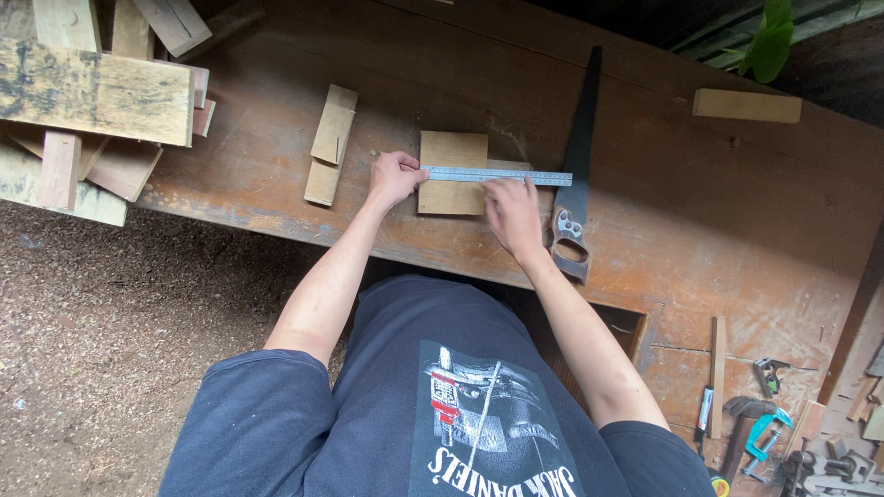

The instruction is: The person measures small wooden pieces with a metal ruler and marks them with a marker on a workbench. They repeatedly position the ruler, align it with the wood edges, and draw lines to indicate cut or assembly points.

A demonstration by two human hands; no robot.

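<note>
**Clerk:** One workbench [700, 212], brown, worn wood, largest item; all places below are given from it. What lies on it?

**Checker:** Stack of pale offcut boards [87, 92], piled at its far left end and overhanging the edge. Handsaw [578, 156], dark blade, lying across its middle with the handle toward the near edge. Square wooden board [451, 173], flat on its middle, close to the near edge, just left of the saw. Two narrow wood strips [330, 144], overlapping, left of the square board. Single pale block [746, 105], near its far right edge.

**Clerk:** Smaller entries?

**Checker:** Steel ruler [497, 175], laid across the square board, its right end reaching over the saw blade. Thin wooden slat [717, 375], upright in view on the lower shelf at its right. Teal clamp [766, 433] and other small tools beside that slat, too small to itemise.

**Clerk:** Hands?

**Checker:** Left hand [394, 177], curled, fingertips pinching the ruler's left end at the board's left edge. Right hand [512, 213], knuckles up, fingers pressing down on the ruler near the board's right edge; I cannot tell whether it holds a pencil.

**Clerk:** Ground beside the bench?

**Checker:** Sawdust floor [110, 322], to the left of the bench and below its near edge.
</note>
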